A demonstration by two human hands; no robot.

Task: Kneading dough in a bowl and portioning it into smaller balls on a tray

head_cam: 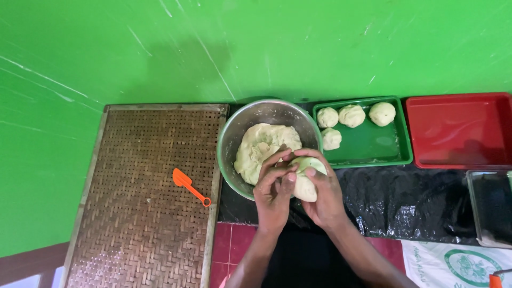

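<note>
Both hands hold one pale dough ball (305, 186) just over the near rim of a steel bowl (229, 141). My left hand (273, 189) cups the ball from the left with fingers pressed on its top. My right hand (322, 194) wraps it from the right. A large lump of pale dough (261, 146) lies inside the bowl. Right of the bowl, a green tray (373, 146) carries several shaped dough balls (352, 115) along its far edge.
A woven bamboo mat (144, 192) lies to the left with an orange plastic scraper (190, 186) on it. A red tray (458, 130) sits right of the green one. Black plastic sheet (405, 205), a clear container (490, 205) and a printed white sack (453, 264) lie near right.
</note>
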